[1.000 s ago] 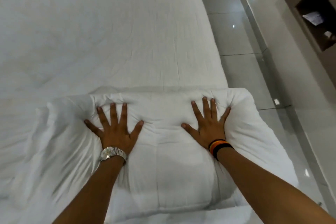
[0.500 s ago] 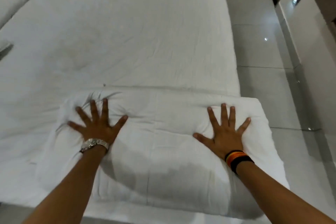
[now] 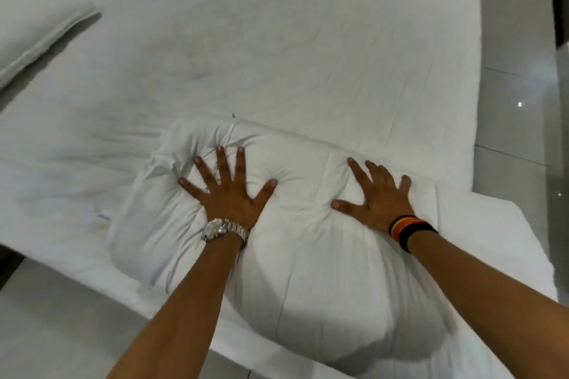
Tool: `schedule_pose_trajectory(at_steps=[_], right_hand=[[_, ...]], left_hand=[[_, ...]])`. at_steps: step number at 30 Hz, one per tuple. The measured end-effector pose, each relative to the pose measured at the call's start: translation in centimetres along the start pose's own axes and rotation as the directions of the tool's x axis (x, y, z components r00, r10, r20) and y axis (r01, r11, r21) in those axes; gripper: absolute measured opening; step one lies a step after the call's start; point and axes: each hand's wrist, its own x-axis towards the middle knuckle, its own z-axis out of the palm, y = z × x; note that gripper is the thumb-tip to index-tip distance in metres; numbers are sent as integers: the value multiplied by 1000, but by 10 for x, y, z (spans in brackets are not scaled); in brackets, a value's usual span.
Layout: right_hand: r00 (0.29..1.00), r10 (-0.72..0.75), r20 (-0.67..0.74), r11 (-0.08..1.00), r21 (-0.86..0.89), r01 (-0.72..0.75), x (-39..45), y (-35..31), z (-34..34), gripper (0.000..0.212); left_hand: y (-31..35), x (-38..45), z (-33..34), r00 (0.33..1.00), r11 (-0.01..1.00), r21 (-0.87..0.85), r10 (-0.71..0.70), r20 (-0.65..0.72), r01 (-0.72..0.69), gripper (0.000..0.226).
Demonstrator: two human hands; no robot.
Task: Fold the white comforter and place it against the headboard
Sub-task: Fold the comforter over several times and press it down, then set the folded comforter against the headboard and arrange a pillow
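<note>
Left hand (image 3: 226,197) and right hand (image 3: 377,198), fingers spread flat, are pressing the folded comforter (image 3: 308,271) down. Flattening appears underway; carrying it toward the pillows (image 3: 34,28) likely comes next.

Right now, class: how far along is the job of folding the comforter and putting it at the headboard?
Done: the comforter is folded into a thick bundle. In hand: the left hand and right hand press flat on it, fingers spread. Left: it lies at the mattress's near edge, far from the pillows; no headboard shows.
</note>
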Motion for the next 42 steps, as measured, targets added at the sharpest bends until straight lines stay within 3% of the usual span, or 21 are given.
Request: schedule_pose_trajectory(at_steps=[4, 8, 11, 13, 18, 22, 25, 31, 35, 39, 42], right_hand=[[991, -80, 106, 984, 167, 62, 39, -10, -51, 118], [941, -64, 331, 957, 289, -37, 74, -22, -58, 131], [904, -32, 426, 925, 356, -135, 79, -18, -42, 141], [890, -30, 454, 917, 367, -157, 76, -17, -34, 145], [880, -68, 470, 946, 311, -93, 81, -23, -30, 157], [875, -62, 480, 942, 317, -107, 76, -22, -38, 157], [859, -47, 509, 914, 369, -168, 73, -15, -38, 154], [841, -68, 536, 869, 446, -213, 62, -17, -47, 146], [874, -105, 474, 829, 527, -186, 33, -36, -66, 127], [961, -111, 254, 779, 623, -75, -7, -69, -90, 102], [987, -51, 154, 739, 671, -66, -33, -120, -113, 83]], left_hand=[[-3, -68, -21, 992, 988, -113, -109, -67, 101, 86], [27, -144, -30, 909, 880, -235, -415, 40, 412, 81], [57, -175, -34, 767, 661, -417, -622, 159, 623, 81], [78, -194, -35, 672, 491, -543, -714, 198, 681, 85], [112, -226, -35, 487, 73, -752, -802, 347, 656, 100], [115, -243, -27, 377, -169, -808, -818, 435, 565, 123], [107, -248, -25, 300, -305, -761, -786, 541, 573, 131], [98, -247, -41, 271, -407, -745, -751, 602, 528, 149], [98, -242, -58, 299, -398, -791, -771, 563, 464, 139], [77, -233, -93, 379, -394, -845, -766, 519, 361, 121], [20, -214, -132, 469, -366, -890, -757, 455, 273, 114]])
